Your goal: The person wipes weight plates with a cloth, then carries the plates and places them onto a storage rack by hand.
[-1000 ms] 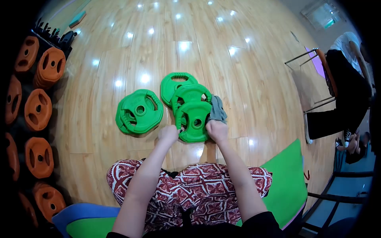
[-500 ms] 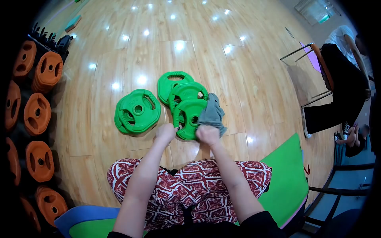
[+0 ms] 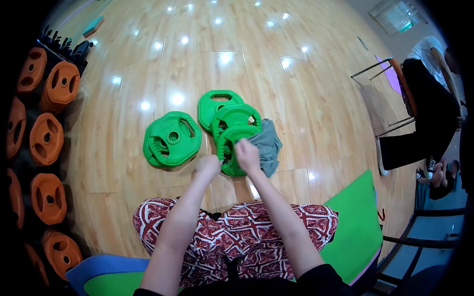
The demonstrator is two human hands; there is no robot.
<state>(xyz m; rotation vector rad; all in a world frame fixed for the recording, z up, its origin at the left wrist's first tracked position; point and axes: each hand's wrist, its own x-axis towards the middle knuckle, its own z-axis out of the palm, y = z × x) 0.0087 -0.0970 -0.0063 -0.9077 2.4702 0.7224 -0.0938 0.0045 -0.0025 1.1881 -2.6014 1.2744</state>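
Observation:
My left hand [image 3: 208, 166] is closed at the lower left edge of the nearest green weight plate [image 3: 230, 166], gripping its rim. My right hand [image 3: 247, 155] is closed on a grey cloth [image 3: 268, 146] over the same plate, covering its centre. The cloth spreads down the plate's right side onto the floor. Behind it, a second green plate [image 3: 236, 116] overlaps a third one [image 3: 213, 102]. To the left lie more green plates [image 3: 173, 138], stacked together.
Orange weight plates [image 3: 47, 139] fill a rack on the left. A green mat [image 3: 353, 222] lies at the right of my crossed legs. A person [image 3: 429, 106] leans by a chair [image 3: 402, 89] on the right; another person [image 3: 444, 179] sits farther off.
My right hand has moved from the plate's right edge up and left over its middle, drawing the grey cloth, which is now more spread out. My left hand stays at the rim.

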